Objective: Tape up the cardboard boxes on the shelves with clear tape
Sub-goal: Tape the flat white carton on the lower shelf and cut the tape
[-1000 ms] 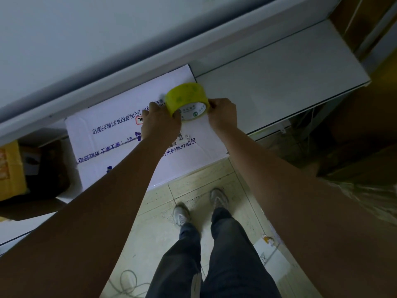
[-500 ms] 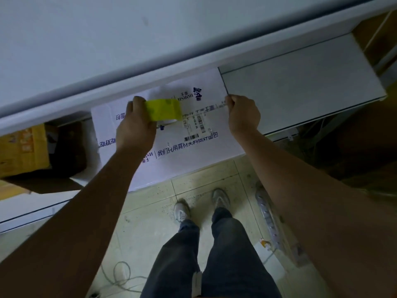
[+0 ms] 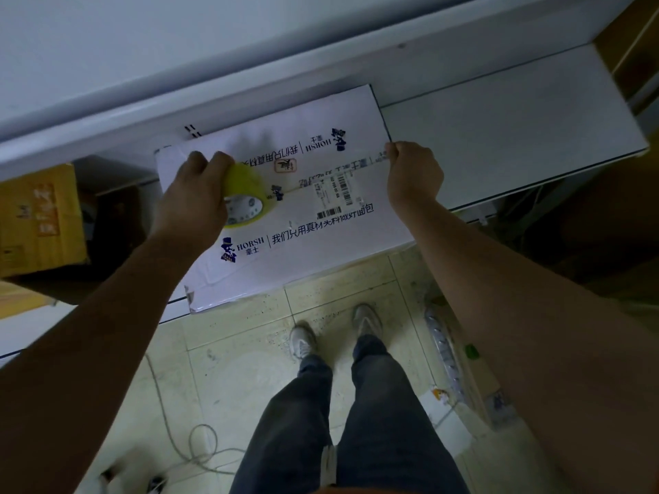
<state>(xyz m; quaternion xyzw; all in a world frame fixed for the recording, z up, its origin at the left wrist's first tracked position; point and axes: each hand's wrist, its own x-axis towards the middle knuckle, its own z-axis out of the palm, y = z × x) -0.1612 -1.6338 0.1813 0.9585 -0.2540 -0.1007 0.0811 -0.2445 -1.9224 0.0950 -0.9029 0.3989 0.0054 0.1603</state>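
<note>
A white cardboard box (image 3: 313,251) with blue print lies on the white shelf (image 3: 499,137), its front part overhanging the shelf edge. My left hand (image 3: 192,205) grips a yellowish roll of tape (image 3: 246,196) near the box's left end, over the centre seam. My right hand (image 3: 413,172) has its fingers curled at the box's right edge, at the seam's end. A clear strip of tape (image 3: 356,167) seems to run along the seam between the two hands, faint and hard to make out.
A yellow-brown carton (image 3: 39,219) stands on the shelf to the left. An upper shelf's edge (image 3: 249,69) overhangs the box's back. Below are a tiled floor, my feet (image 3: 335,333), a white cable (image 3: 192,447) and packaged goods (image 3: 460,369) at the right.
My left hand has carried the tape roll leftward along the seam, away from the right hand. The right hand has stayed at the box's right edge.
</note>
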